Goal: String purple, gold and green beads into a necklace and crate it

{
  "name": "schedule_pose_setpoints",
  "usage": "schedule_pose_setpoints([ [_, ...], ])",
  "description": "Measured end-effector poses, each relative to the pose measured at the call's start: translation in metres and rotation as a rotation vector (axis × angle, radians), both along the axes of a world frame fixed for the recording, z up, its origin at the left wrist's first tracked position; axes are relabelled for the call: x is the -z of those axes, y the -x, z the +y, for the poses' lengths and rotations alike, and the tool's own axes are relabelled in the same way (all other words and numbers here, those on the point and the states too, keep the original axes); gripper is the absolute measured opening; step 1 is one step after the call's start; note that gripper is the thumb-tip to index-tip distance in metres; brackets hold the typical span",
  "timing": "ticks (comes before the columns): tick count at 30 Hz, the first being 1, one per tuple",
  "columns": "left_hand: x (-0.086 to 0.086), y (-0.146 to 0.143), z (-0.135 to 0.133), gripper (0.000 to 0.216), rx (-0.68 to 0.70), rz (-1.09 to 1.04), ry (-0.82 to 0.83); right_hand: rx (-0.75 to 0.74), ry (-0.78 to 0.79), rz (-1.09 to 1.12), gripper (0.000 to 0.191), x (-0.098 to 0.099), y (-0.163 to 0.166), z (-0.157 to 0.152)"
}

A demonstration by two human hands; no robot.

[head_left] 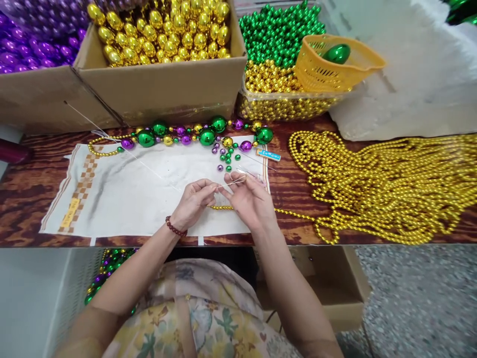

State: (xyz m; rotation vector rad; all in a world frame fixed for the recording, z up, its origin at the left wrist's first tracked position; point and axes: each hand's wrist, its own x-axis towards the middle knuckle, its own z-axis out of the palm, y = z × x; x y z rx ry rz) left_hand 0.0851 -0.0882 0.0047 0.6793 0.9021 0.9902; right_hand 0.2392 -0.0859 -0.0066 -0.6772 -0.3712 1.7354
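A thin white thread [231, 183] runs between my two hands above a white cloth [137, 194]. My left hand [194, 200], with a brown bead bracelet [176, 226] at its wrist, pinches one part of it. Fingertips of my right hand [252, 201] pinch the thread higher up, the other fingers partly spread. A gold bead string [294, 214] passes behind my right hand onto the cloth. Just beyond lie small loose green and purple beads [228, 158]. Farther back stretches a strand of large green, purple and gold beads [206, 137].
Cardboard boxes hold gold beads [167, 32] and purple beads [40, 47]. A clear tub [290, 105] holds green and gold beads, with a yellow basket [316, 64] on top. Gold bead strings [387, 189] cover the right side. A blue-and-orange packet [269, 155] lies by the cloth's edge.
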Motion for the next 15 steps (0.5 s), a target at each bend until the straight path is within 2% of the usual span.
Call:
schedule_pose_setpoints([
  [2,0.001,0.003,-0.002,0.031,-0.03,-0.03,0.014,0.06,-0.027,-0.062,0.011,-0.001,-0.009,0.002],
  [5,0.004,0.009,-0.004,0.031,-0.115,-0.042,0.046,0.257,-0.147,-0.264,0.02,0.0,-0.028,0.008],
  [7,0.005,0.012,-0.004,0.032,-0.166,-0.04,0.046,0.272,-0.192,-0.397,0.017,0.003,-0.034,0.009],
  [9,0.004,0.012,-0.005,0.033,-0.192,-0.005,-0.006,0.152,-0.229,-0.552,0.015,0.006,-0.026,0.006],
  [12,-0.001,0.009,-0.006,0.029,-0.225,0.127,-0.167,-0.107,-0.377,-0.782,0.023,0.01,0.003,-0.005],
  [15,-0.01,0.012,-0.005,0.023,-0.276,0.181,-0.252,-0.191,-0.483,-0.907,0.022,0.015,0.028,-0.013],
])
